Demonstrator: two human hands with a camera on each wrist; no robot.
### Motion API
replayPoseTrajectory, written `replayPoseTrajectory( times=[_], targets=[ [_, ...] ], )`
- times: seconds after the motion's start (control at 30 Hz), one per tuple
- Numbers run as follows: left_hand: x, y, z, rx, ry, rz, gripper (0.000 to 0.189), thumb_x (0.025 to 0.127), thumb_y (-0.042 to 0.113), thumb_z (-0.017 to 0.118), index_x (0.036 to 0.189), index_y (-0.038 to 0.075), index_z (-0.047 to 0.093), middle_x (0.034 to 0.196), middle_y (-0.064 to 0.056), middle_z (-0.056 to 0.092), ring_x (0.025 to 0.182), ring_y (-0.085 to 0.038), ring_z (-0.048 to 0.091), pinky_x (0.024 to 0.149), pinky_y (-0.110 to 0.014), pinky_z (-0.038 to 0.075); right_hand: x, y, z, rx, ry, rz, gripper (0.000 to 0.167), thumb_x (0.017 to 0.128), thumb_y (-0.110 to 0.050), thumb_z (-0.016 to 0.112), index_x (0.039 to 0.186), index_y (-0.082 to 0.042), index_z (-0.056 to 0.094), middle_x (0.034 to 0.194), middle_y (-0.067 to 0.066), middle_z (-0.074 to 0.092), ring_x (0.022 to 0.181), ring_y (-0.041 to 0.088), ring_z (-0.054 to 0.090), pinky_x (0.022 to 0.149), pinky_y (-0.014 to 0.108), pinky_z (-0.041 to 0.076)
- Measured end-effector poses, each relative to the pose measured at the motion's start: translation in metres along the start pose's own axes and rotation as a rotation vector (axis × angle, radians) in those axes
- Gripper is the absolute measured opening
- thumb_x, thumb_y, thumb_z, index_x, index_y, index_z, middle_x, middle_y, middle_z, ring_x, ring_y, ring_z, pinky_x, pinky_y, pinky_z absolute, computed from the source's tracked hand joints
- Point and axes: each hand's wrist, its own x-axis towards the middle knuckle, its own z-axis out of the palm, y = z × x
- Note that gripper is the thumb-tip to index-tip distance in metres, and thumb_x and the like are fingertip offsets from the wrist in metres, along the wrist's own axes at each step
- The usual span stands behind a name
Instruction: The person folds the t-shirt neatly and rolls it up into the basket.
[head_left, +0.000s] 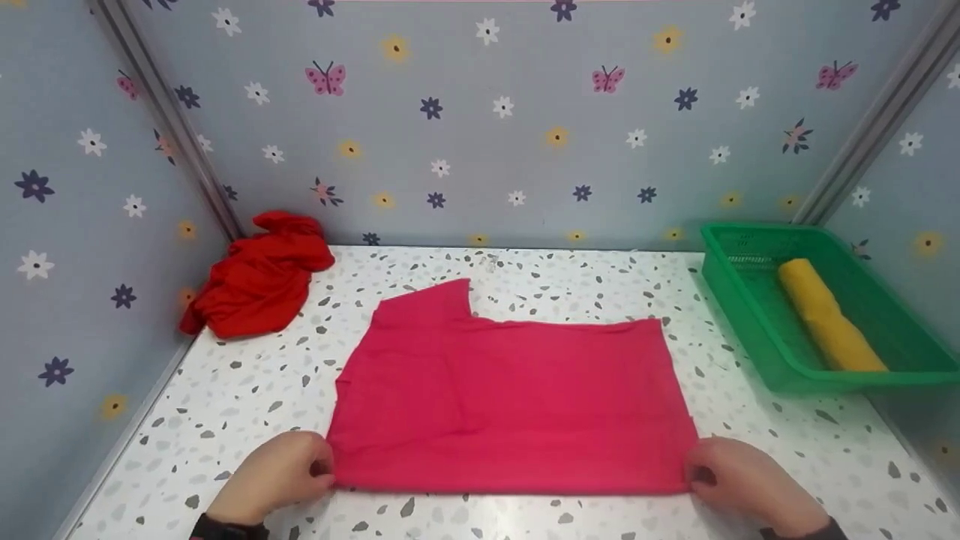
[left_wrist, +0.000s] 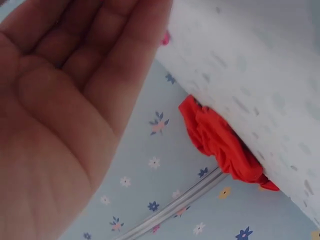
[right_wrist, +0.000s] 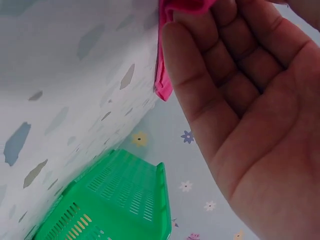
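A pink T-shirt [head_left: 525, 405] lies folded lengthwise on the speckled table, one sleeve pointing away at the far left and a straight fold along the near edge. At its near left corner my left hand [head_left: 281, 472] pinches the fabric. My right hand [head_left: 742, 476] pinches the near right corner. In the right wrist view, pink cloth [right_wrist: 187, 6] shows at the fingers of the right hand [right_wrist: 250, 110]. The left wrist view shows the palm of the left hand [left_wrist: 65, 115], while its fingertips are out of frame.
A crumpled red cloth [head_left: 262, 277] sits in the back left corner against the wall. On the right stands a green plastic basket [head_left: 757, 337] holding a rolled yellow cloth [head_left: 829, 319]. Flower-patterned walls [head_left: 525, 150] enclose the table [head_left: 480, 517] at the back and sides.
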Motion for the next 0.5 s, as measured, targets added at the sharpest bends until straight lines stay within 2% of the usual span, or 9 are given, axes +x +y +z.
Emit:
replayPoseTrajectory(
  times=[0.1, 0.2, 0.27, 0.37, 0.5],
  targets=[
    [0.005, 0.004, -0.007, 0.012, 0.028, 0.019, 0.016, 0.077, 0.014, 0.077, 0.069, 0.021, 0.065, 0.062, 0.015, 0.051, 0.058, -0.005, 0.046, 0.055, -0.029, 0.042, -0.002, 0.004, -0.005, 0.014, 0.02, -0.108, 0.012, 0.083, -0.023, 0.077, 0.08, -0.023, 0.066, 0.071, -0.015, 0.054, 0.065, 0.008, 0.048, 0.063, 0.033, 0.045],
    [0.014, 0.01, -0.007, 0.066, 0.099, 0.062, 0.015, 0.076, 0.01, 0.076, 0.07, 0.019, 0.065, 0.066, 0.014, 0.051, 0.062, -0.007, 0.048, 0.06, -0.032, 0.045, 0.002, 0.004, -0.013, -0.002, 0.068, -0.187, 0.01, 0.085, -0.024, 0.076, 0.081, -0.022, 0.067, 0.071, -0.018, 0.053, 0.064, 0.004, 0.048, 0.061, 0.031, 0.045],
    [0.021, 0.015, -0.002, 0.092, 0.121, 0.082, 0.015, 0.074, 0.007, 0.076, 0.072, 0.018, 0.066, 0.068, 0.013, 0.052, 0.064, -0.008, 0.049, 0.062, -0.034, 0.046, 0.008, 0.002, -0.02, -0.021, 0.107, -0.21, 0.009, 0.084, -0.022, 0.077, 0.083, -0.021, 0.067, 0.072, -0.018, 0.054, 0.066, 0.004, 0.05, 0.063, 0.032, 0.047],
    [0.03, 0.019, 0.008, 0.092, 0.106, 0.108, 0.015, 0.073, 0.005, 0.076, 0.073, 0.016, 0.066, 0.07, 0.011, 0.052, 0.065, -0.009, 0.05, 0.063, -0.035, 0.047, 0.021, 0.001, -0.032, -0.037, 0.19, -0.224, 0.01, 0.083, -0.017, 0.078, 0.088, -0.016, 0.069, 0.077, -0.016, 0.057, 0.071, 0.006, 0.054, 0.067, 0.034, 0.051],
    [0.038, 0.022, 0.017, 0.079, 0.084, 0.119, 0.014, 0.071, 0.004, 0.076, 0.072, 0.015, 0.067, 0.07, 0.01, 0.054, 0.067, -0.011, 0.053, 0.064, -0.035, 0.048, 0.046, 0.007, -0.047, -0.022, 0.285, -0.175, 0.012, 0.082, -0.011, 0.078, 0.091, -0.01, 0.071, 0.078, -0.008, 0.061, 0.072, 0.013, 0.057, 0.069, 0.039, 0.053]
  ],
)
